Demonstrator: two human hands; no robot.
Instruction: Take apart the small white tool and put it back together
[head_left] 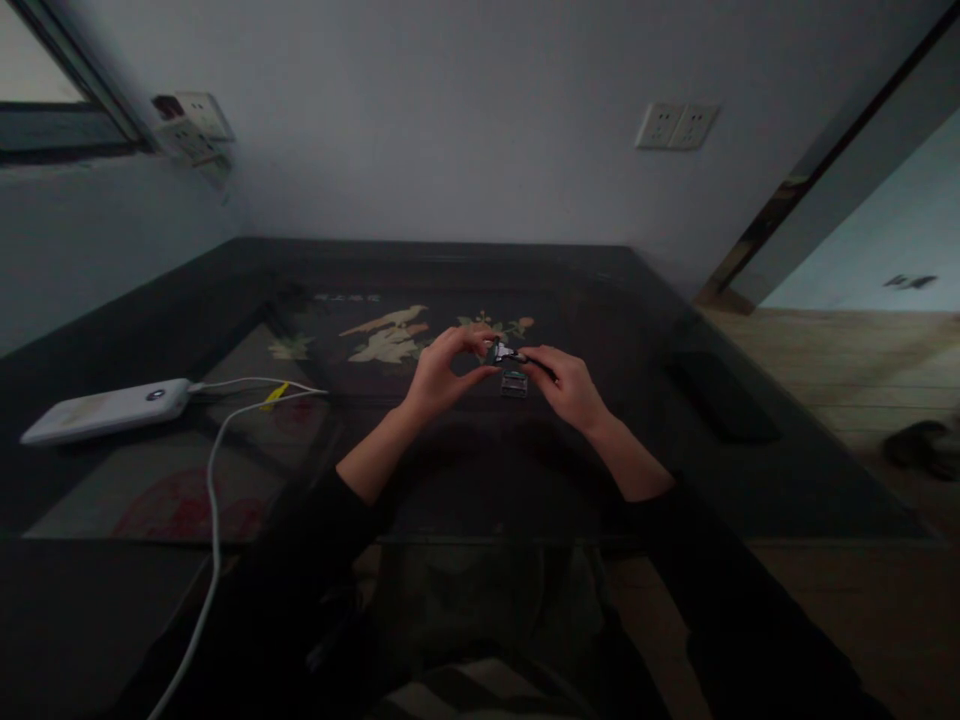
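The dark table (pixel 465 485) backs a silvery piece (pixel 504 351).

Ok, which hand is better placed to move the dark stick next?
Right, I'd say: the right hand grips the dark stick, while the left hand is across from it, at the silvery part.
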